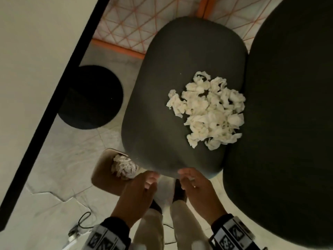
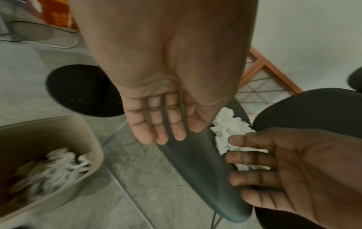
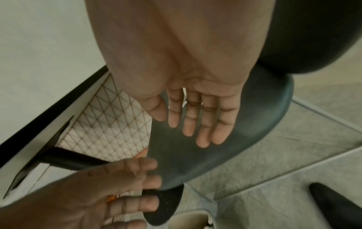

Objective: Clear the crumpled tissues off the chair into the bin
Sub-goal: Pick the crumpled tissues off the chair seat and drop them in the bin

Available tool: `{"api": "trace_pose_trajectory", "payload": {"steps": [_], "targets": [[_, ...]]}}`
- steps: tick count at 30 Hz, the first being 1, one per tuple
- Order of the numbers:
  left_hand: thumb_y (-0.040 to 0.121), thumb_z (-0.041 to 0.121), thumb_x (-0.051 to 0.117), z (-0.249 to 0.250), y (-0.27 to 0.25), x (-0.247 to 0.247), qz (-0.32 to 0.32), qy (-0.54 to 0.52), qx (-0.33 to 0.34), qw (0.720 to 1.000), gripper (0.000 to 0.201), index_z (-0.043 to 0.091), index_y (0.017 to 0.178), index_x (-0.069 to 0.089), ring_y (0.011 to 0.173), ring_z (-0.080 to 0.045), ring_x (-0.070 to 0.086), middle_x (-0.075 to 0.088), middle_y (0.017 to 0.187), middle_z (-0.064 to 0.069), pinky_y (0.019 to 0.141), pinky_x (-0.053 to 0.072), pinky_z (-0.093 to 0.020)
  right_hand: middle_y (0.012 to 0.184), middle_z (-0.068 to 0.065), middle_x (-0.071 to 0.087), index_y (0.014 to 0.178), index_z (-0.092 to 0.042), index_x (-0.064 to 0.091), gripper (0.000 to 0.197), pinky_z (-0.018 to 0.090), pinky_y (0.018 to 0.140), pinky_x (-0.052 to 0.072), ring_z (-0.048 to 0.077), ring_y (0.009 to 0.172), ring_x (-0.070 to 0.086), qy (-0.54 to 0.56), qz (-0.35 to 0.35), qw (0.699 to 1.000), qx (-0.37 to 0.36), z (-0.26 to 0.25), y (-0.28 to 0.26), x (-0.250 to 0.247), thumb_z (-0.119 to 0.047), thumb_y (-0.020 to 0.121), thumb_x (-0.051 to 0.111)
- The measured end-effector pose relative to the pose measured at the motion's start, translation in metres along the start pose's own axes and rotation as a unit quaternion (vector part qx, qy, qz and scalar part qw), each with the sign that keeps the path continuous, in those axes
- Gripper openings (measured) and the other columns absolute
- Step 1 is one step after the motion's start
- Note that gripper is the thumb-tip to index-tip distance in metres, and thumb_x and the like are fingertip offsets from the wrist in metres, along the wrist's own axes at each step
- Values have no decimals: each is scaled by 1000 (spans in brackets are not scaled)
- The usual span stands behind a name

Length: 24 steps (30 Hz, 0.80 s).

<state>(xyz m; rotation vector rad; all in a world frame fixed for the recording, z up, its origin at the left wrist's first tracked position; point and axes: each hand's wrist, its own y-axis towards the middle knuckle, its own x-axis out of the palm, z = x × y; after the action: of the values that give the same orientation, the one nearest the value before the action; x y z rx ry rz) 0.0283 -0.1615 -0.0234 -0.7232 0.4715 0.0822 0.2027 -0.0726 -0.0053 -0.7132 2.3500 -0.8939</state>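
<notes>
A heap of white crumpled tissues (image 1: 209,110) lies on the right half of the dark grey chair seat (image 1: 158,109), also seen as tissues (image 2: 227,125) in the left wrist view. The tan bin (image 1: 102,170) stands on the floor at the seat's near-left corner and holds more tissues (image 1: 123,166). My left hand (image 1: 144,184) hovers just off the seat's near edge, fingers straight and empty (image 2: 156,124). My right hand (image 1: 187,179) is beside it at the same edge, fingers straight (image 3: 197,117), holding nothing.
A round black stool (image 1: 91,97) stands left of the chair, under the white table with a black edge (image 1: 54,98). A second dark chair (image 1: 288,123) crowds the right side. An orange-framed mesh panel (image 1: 129,29) lies beyond. A cable (image 1: 84,221) trails on the floor.
</notes>
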Motion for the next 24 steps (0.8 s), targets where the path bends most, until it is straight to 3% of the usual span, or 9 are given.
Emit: {"api": "trace_pose_trajectory", "payload": {"steps": [2, 4, 7, 9, 13, 14, 18, 20, 24], "targets": [[93, 38, 51, 30, 15, -1, -20, 23, 25, 999, 26, 34, 118, 59, 104, 1, 60, 62, 112, 20, 94, 46, -17, 107, -9, 64, 105, -37, 60, 20, 14, 76, 48, 6, 96, 62, 19, 27, 999, -10, -3, 4, -21, -20, 95, 55], [90, 43, 46, 54, 32, -3, -38, 57, 59, 996, 33, 32, 118, 59, 107, -2, 59, 60, 114, 19, 94, 43, -12, 107, -5, 63, 99, -42, 57, 28, 19, 77, 48, 11, 95, 62, 42, 56, 997, -20, -9, 11, -36, -15, 93, 57], [94, 26, 52, 92, 57, -2, -24, 22, 66, 997, 22, 31, 113, 61, 98, -6, 63, 66, 110, 8, 90, 49, -23, 111, 3, 61, 99, -43, 55, 25, 34, 85, 52, 18, 98, 62, 80, 96, 992, -33, -19, 20, -52, -20, 90, 56], [92, 21, 54, 118, 69, 1, -1, 24, 66, 998, 24, 31, 112, 63, 94, -8, 63, 66, 108, 8, 90, 51, -29, 117, 3, 57, 104, -41, 54, 22, 36, 89, 52, 20, 104, 59, 101, 114, 988, -39, -26, 25, -61, -23, 91, 56], [90, 16, 53, 157, 101, 13, -8, 88, 111, 990, 36, 29, 123, 57, 101, -16, 60, 51, 128, 3, 93, 50, -38, 121, 4, 51, 120, -17, 54, 29, 0, 76, 37, 13, 106, 50, 110, 171, 979, -32, -34, 43, -74, -9, 93, 57], [90, 16, 53, 166, 111, 17, -14, 111, 124, 986, 39, 29, 127, 55, 100, -18, 61, 47, 132, 3, 91, 51, -39, 121, 5, 51, 121, -15, 53, 29, -2, 72, 35, 11, 105, 49, 102, 185, 977, -25, -33, 48, -75, -9, 92, 57], [90, 12, 51, 185, 152, 30, -46, 208, 165, 963, 54, 30, 141, 42, 101, -22, 62, 31, 149, 5, 85, 53, -39, 128, 5, 47, 126, -16, 50, 35, 0, 71, 33, 11, 109, 47, 97, 223, 970, 1, -31, 62, -76, -10, 92, 56], [91, 10, 50, 188, 172, 37, -68, 262, 181, 946, 59, 30, 145, 37, 109, -23, 60, 27, 152, 5, 85, 52, -39, 135, 4, 42, 131, -16, 47, 39, 6, 82, 34, 10, 114, 44, 84, 236, 968, 18, -32, 69, -78, -11, 93, 55], [91, 9, 49, 183, 198, 44, -107, 306, 187, 928, 52, 28, 139, 47, 116, -26, 56, 45, 142, 0, 91, 50, -39, 144, 6, 36, 137, -15, 43, 46, 17, 97, 30, 21, 131, 42, 45, 264, 963, 31, -32, 88, -80, -8, 93, 55]]}}
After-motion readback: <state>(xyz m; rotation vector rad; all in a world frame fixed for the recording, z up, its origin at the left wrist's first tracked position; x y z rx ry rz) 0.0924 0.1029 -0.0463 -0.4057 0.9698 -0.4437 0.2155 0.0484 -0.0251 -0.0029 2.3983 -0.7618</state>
